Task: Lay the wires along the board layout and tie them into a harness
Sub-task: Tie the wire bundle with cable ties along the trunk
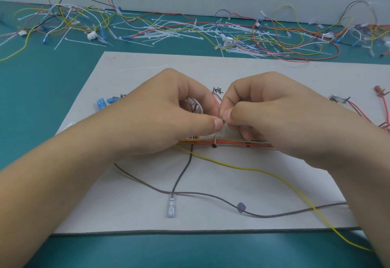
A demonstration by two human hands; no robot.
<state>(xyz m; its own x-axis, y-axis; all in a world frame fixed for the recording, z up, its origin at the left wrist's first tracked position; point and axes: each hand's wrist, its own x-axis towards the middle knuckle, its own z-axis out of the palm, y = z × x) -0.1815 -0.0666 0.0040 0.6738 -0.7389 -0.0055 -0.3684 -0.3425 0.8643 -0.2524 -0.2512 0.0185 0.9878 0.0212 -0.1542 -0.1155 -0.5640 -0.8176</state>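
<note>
A grey layout board lies on the teal table. Across its middle runs a bundle of red, yellow and white wires. A white cable tie wraps the bundle at a black mark. My left hand and my right hand meet just above it, thumbs and fingertips pinching the tie's upper end. A yellow wire, a grey wire and a black wire with a clear terminal trail loose toward the board's near edge.
Tangled spare wires and a heap of white cable ties line the back of the table. Blue terminals sit at the board's left, red wires with connectors at its right. One cable tie lies on the board's far part.
</note>
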